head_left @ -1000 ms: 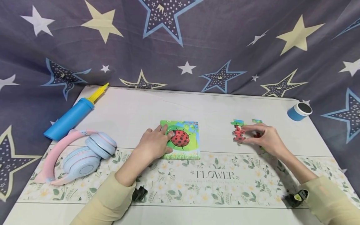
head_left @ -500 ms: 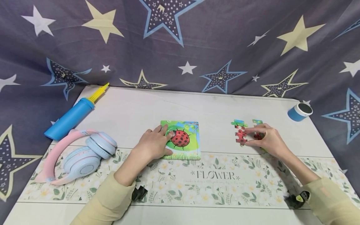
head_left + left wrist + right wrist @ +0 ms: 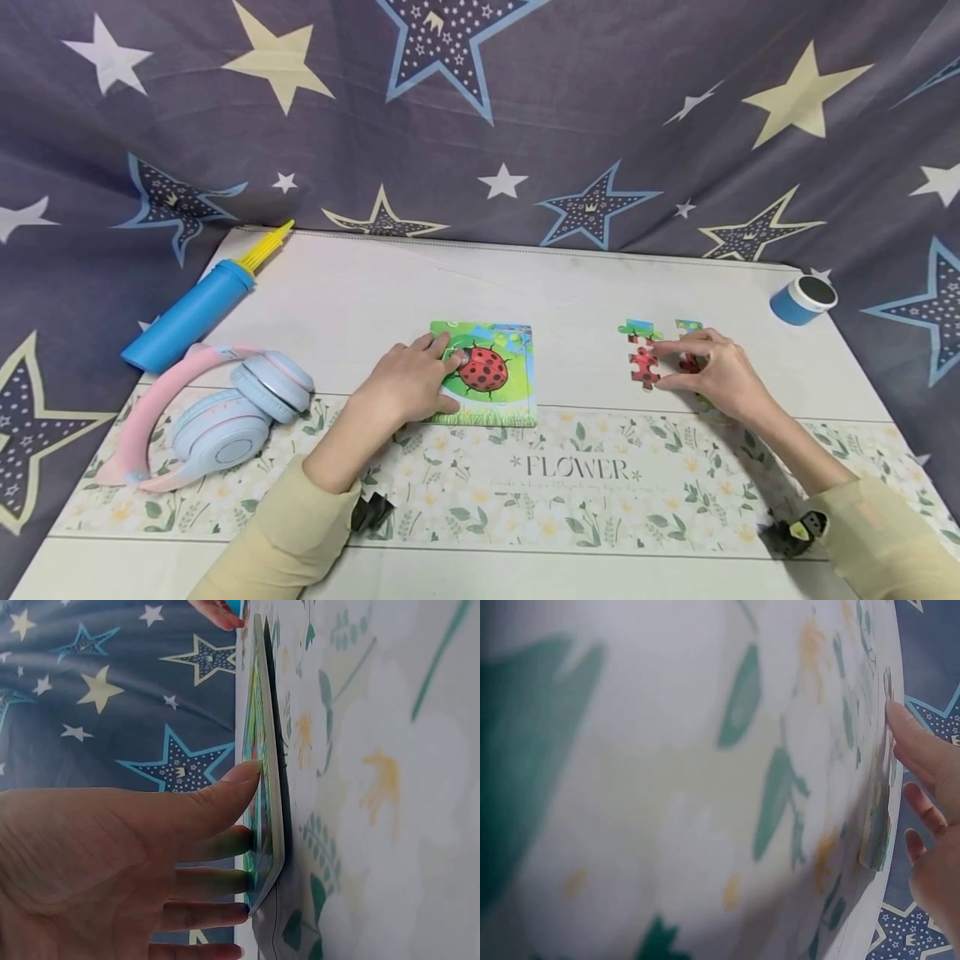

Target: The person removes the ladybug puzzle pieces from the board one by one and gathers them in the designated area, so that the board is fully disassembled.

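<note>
On the left part of a square ladybug puzzle board (image 3: pixel 495 400) my left hand (image 3: pixel 408 383) rests with its fingers spread. In the left wrist view the thumb (image 3: pixel 244 774) lies across the board's edge. Further right, my right hand (image 3: pixel 712 367) pinches a red, black-spotted puzzle piece (image 3: pixel 643 368) between thumb and index finger. Just above it lies a green and blue puzzle piece (image 3: pixel 637 327). Another blue and green puzzle piece (image 3: pixel 687 325) shows behind the right hand, which partly hides more red pieces (image 3: pixel 688 364). In the right wrist view the thumb (image 3: pixel 907 735) reaches the thin pieces.
Pink and blue headphones (image 3: pixel 225 442) lie at the left, with a blue hand pump (image 3: pixel 195 317) with a yellow nozzle behind them. A blue and white jar (image 3: pixel 798 302) stands at the back right. A star-patterned curtain (image 3: pixel 480 142) hangs along the table's (image 3: pixel 337 275) back edge.
My right hand has drawn the red spotted piece slightly right and toward me, turning it a little, and then nearly stopped. My left hand stays on the board.
</note>
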Motion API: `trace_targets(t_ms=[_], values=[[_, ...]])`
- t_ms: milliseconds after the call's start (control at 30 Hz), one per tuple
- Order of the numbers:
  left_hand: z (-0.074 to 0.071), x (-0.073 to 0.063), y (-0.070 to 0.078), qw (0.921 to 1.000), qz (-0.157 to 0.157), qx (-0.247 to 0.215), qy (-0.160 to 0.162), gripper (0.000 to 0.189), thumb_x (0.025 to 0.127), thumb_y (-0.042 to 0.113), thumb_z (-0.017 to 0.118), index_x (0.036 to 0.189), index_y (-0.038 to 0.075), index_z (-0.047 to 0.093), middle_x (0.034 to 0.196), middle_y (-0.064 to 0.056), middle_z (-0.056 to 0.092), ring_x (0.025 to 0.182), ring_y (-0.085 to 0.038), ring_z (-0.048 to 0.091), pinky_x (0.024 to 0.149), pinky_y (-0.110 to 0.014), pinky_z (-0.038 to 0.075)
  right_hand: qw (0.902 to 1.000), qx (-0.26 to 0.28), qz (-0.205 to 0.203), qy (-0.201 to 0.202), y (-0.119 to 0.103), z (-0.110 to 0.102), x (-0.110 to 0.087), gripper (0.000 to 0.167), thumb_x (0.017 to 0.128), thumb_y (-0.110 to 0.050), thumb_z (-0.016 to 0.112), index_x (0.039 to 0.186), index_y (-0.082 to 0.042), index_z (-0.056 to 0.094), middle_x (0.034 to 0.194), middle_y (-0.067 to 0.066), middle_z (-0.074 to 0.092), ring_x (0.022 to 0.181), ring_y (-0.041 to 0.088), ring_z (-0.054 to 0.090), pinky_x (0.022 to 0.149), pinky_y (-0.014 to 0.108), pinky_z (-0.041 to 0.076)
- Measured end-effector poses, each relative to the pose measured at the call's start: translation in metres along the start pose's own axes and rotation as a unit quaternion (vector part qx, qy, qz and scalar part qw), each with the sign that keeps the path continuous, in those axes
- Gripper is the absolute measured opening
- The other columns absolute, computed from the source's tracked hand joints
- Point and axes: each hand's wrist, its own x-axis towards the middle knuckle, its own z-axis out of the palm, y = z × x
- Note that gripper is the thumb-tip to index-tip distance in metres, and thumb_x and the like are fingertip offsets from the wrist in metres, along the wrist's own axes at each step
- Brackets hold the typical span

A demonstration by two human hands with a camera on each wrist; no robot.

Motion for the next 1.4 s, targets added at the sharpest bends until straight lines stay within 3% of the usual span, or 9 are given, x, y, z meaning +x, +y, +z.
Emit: trace_targets(t_ms=[167,333,533,600,700,833,967,1100,1400], values=[[-0.001,0.0,-0.002,1.0,-0.002,-0.007,-0.002,0.077,0.095,0.045,0.071,0.159,0.015,0.041,0.171,-0.019,0.022,0.158,-0.039,0.026,0.124,-0.06,0.032,0.9985,0.003,-0.036,0.04,-0.008,0.007,0.005,0.038,0.08,-0.021,0.09,0.117,-0.019,0.08,0.109,0.003,0.074,0.102,0.012,0.059,0.078,0.022,0.049],[-0.001,0.0,-0.002,1.0,-0.004,-0.008,0.001,0.076,0.095,0.044,0.072,0.159,0.015,0.042,0.171,-0.018,0.023,0.157,-0.039,0.027,0.125,-0.06,0.03,0.9963,0.026,-0.053,0.063,-0.031,0.019,0.016,0.039,0.08,-0.018,0.09,0.117,-0.015,0.079,0.109,0.002,0.076,0.107,0.004,0.057,0.089,0.031,0.048],[-0.001,0.002,-0.002,1.0,0.002,-0.002,0.004,0.077,0.094,0.045,0.072,0.158,0.015,0.043,0.171,-0.018,0.024,0.157,-0.039,0.028,0.125,-0.059,0.031,0.9923,0.04,-0.085,0.081,-0.064,0.032,0.031,0.043,0.076,-0.015,0.092,0.117,-0.013,0.079,0.112,0.002,0.079,0.1,0.016,0.066,0.078,0.031,0.054],[0.0,0.002,-0.002,1.0,0.001,0.0,0.003,0.077,0.094,0.045,0.072,0.159,0.015,0.042,0.171,-0.018,0.023,0.157,-0.038,0.027,0.125,-0.059,0.031,0.9903,0.056,-0.097,0.082,-0.074,0.036,0.036,0.043,0.075,-0.014,0.092,0.116,-0.011,0.079,0.112,0.003,0.079,0.1,0.02,0.069,0.081,0.03,0.056],[0.0,0.003,-0.003,1.0,-0.001,0.005,0.003,0.078,0.094,0.046,0.072,0.159,0.016,0.042,0.171,-0.016,0.023,0.157,-0.037,0.027,0.124,-0.06,0.031,0.9884,0.079,-0.106,0.074,-0.088,0.041,0.042,0.046,0.075,-0.014,0.092,0.118,-0.01,0.078,0.115,0.003,0.079,0.106,0.02,0.071,0.098,0.03,0.055],[0.0,0.003,-0.002,1.0,-0.004,0.005,0.004,0.077,0.093,0.045,0.072,0.158,0.016,0.043,0.171,-0.016,0.024,0.157,-0.037,0.028,0.124,-0.06,0.031,0.9877,0.11,-0.099,0.052,-0.105,0.047,0.049,0.05,0.076,-0.018,0.092,0.123,-0.015,0.076,0.119,0.0,0.078,0.108,0.018,0.072,0.106,0.034,0.052],[0.0,0.003,-0.001,1.0,-0.006,0.005,0.003,0.077,0.093,0.046,0.072,0.158,0.017,0.043,0.171,-0.016,0.024,0.158,-0.037,0.026,0.124,-0.06,0.031,0.9856,0.14,-0.092,0.027,-0.121,0.055,0.054,0.053,0.078,-0.019,0.091,0.128,-0.017,0.074,0.122,-0.001,0.076,0.106,0.021,0.072,0.1,0.041,0.057],[0.001,0.003,0.0,0.9999,-0.01,0.008,-0.003,0.077,0.093,0.046,0.071,0.159,0.017,0.042,0.172,-0.016,0.022,0.16,-0.038,0.021,0.122,-0.059,0.033,0.9795,0.171,-0.107,0.0,-0.136,0.064,0.058,0.056,0.08,-0.016,0.089,0.132,-0.012,0.071,0.122,0.007,0.075,0.104,0.027,0.071,0.096,0.046,0.059],[0.001,0.005,0.001,0.9996,-0.02,-0.003,-0.019,0.075,0.096,0.045,0.068,0.16,0.018,0.039,0.173,-0.016,0.018,0.16,-0.037,0.022,0.122,-0.06,0.033,0.9706,0.186,-0.14,-0.062,-0.163,0.085,0.063,0.063,0.078,-0.016,0.091,0.136,-0.008,0.067,0.118,0.013,0.075,0.101,0.029,0.073,0.091,0.039,0.062]])
